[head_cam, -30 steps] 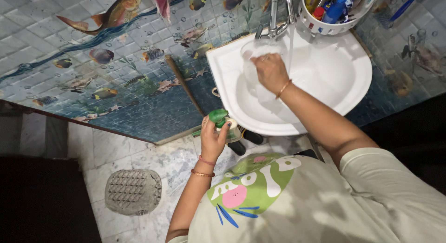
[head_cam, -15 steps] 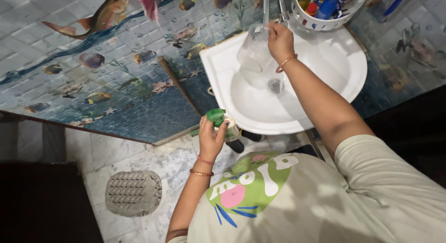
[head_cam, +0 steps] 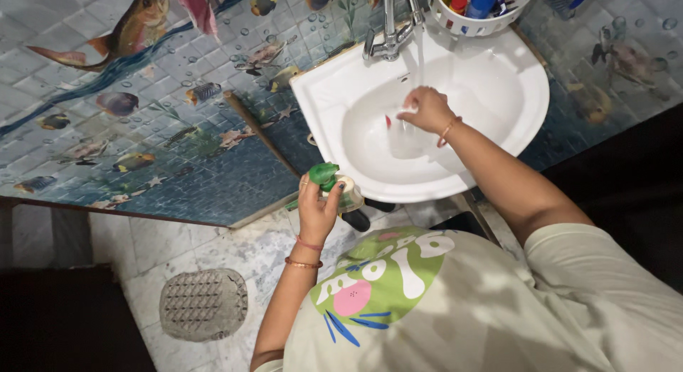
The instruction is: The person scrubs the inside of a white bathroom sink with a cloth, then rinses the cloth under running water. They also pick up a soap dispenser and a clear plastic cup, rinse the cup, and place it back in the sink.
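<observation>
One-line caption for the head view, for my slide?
Right hand holds clear container under running tap in white basin; left hand grips green-capped piece.

The tap (head_cam: 390,30) and the white caddy (head_cam: 478,9) are cut off at the top edge.

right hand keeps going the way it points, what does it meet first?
Probably the tap. The right hand holds a clear container in the white sink, fingers aimed toward the tap side; depth is unclear.
</observation>
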